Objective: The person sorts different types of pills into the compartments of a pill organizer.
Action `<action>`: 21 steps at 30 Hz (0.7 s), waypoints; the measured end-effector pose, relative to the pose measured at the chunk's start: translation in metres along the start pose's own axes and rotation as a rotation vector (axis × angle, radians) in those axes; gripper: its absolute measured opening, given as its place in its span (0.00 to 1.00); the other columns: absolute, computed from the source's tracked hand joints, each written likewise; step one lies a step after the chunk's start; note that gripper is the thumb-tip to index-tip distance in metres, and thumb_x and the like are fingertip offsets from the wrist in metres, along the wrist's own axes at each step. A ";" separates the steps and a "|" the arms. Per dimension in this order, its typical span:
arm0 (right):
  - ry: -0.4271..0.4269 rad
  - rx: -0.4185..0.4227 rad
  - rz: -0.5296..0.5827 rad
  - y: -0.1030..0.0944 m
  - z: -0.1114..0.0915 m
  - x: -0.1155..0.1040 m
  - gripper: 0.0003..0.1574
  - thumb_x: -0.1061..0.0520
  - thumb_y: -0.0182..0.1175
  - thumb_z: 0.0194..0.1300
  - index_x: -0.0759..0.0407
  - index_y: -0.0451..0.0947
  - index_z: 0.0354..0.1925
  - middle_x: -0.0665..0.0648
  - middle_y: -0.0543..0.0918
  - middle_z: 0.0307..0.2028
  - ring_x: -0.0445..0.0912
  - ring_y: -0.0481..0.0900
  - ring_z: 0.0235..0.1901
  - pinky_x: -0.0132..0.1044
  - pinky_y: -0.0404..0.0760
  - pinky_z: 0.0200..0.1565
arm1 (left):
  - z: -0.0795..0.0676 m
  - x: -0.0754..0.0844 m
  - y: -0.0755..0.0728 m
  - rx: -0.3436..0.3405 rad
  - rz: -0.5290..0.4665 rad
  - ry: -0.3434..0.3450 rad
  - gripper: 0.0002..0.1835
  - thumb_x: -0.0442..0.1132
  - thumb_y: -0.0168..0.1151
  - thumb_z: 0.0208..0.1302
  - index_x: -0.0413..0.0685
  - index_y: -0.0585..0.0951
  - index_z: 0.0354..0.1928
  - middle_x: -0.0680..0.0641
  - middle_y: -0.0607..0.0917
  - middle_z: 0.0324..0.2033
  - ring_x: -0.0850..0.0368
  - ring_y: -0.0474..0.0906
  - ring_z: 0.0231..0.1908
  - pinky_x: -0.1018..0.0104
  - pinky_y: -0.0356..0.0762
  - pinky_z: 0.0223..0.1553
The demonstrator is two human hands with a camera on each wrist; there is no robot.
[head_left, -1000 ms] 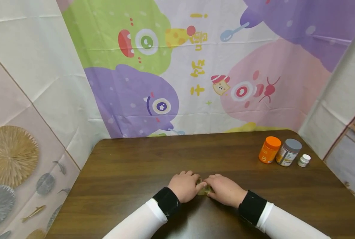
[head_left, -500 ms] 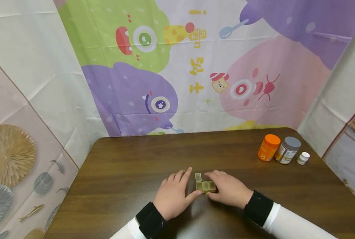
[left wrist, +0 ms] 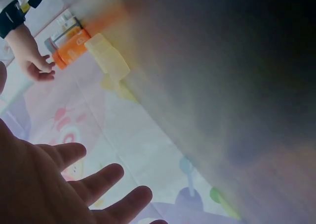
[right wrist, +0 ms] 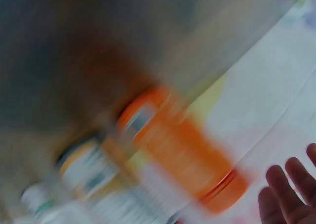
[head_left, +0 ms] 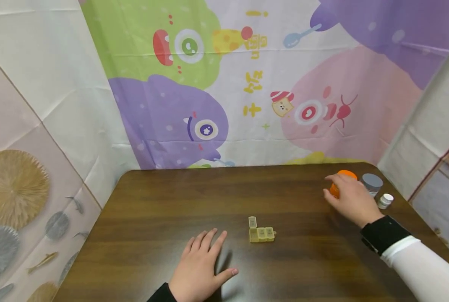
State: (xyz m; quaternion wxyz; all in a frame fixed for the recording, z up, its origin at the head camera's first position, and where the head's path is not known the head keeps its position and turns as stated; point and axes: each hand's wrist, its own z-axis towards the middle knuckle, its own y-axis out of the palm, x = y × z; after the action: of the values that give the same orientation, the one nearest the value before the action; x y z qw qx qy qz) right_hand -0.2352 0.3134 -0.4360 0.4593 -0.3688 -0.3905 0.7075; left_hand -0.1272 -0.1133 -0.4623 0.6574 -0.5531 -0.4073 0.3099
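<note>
A small yellowish pill box (head_left: 262, 235) lies on the table, its left compartment's lid (head_left: 252, 222) standing up and the other lids down. My left hand (head_left: 199, 266) hovers to the left of it, fingers spread, holding nothing. At the back right my right hand (head_left: 351, 199) is at the orange bottle (head_left: 347, 173), partly hiding it in the head view. In the right wrist view the orange bottle (right wrist: 182, 152) is blurred, and the fingers (right wrist: 291, 184) are apart from its cap, not curled round it.
Right of the orange bottle stand a grey-lidded jar (head_left: 372, 183) and a small white bottle (head_left: 385, 201). The brown wooden table (head_left: 164, 209) ends at a printed cloth (head_left: 247, 142) hung behind it.
Both hands have left the pill box. My right hand has moved to the back right, up to the orange bottle; my left hand has drawn back left and nearer. One lid came up.
</note>
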 end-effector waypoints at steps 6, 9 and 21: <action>0.089 -0.025 -0.085 -0.007 0.006 0.040 0.31 0.50 0.64 0.60 0.70 0.73 0.53 0.73 0.76 0.48 0.65 0.69 0.49 0.67 0.66 0.48 | -0.005 -0.001 0.002 0.062 0.031 0.024 0.46 0.75 0.47 0.59 0.56 0.60 0.73 0.43 0.66 0.67 0.43 0.57 0.64 0.39 0.60 0.60; 0.123 -0.080 -0.106 -0.005 0.006 0.049 0.35 0.48 0.64 0.61 0.72 0.70 0.56 0.75 0.75 0.49 0.67 0.68 0.50 0.69 0.63 0.51 | -0.006 -0.001 0.001 0.049 0.038 0.022 0.46 0.76 0.46 0.59 0.56 0.60 0.73 0.44 0.66 0.67 0.44 0.57 0.64 0.39 0.61 0.60; 0.160 -0.192 -0.130 0.000 0.017 0.058 0.35 0.48 0.62 0.64 0.72 0.66 0.58 0.75 0.76 0.45 0.67 0.71 0.44 0.70 0.59 0.53 | -0.010 -0.003 0.000 0.013 0.024 0.015 0.43 0.74 0.45 0.61 0.56 0.63 0.72 0.44 0.66 0.67 0.44 0.58 0.64 0.40 0.62 0.60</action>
State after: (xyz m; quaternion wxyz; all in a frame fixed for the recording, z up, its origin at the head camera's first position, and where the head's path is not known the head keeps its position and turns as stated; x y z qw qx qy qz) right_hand -0.2677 0.3638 -0.4386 0.4965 -0.4403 -0.4413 0.6040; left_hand -0.1199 -0.1209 -0.4636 0.6604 -0.5559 -0.3936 0.3161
